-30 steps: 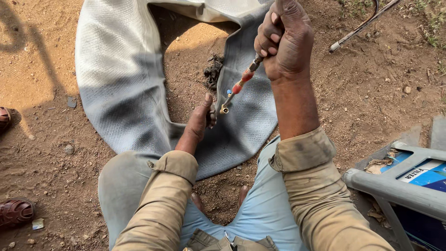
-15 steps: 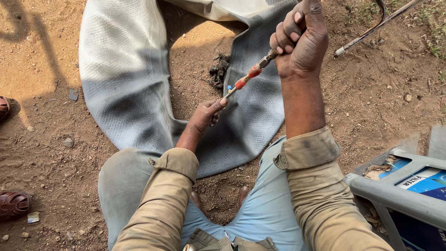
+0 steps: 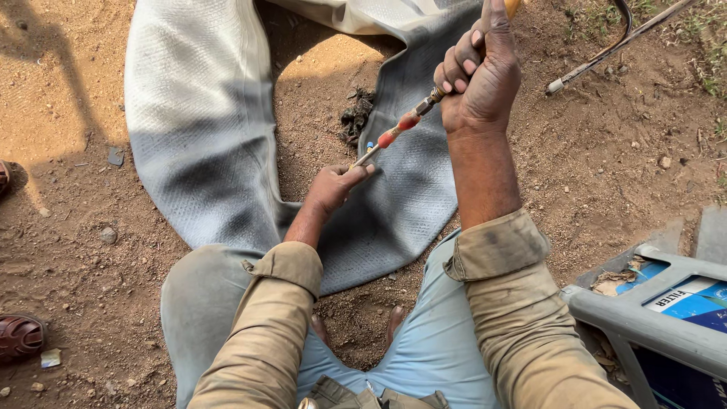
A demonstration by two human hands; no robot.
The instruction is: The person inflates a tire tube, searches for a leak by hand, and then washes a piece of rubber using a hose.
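Grey, limp rubber inner tube (image 3: 204,151) sags on the dirt, likely heavy and floppy. Right hand (image 3: 478,76) is clenched round the thin, stiff metal tool (image 3: 394,136); left hand (image 3: 333,185) pinches its tip.

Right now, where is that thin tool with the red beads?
In the head view, the thin tool slants above the grey rubber tube, its top in the right hand, its tip at the left hand.

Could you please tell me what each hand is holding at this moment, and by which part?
The right hand grips the thin tool at its upper handle end. The left hand pinches its lower tip, over the grey inner tube.
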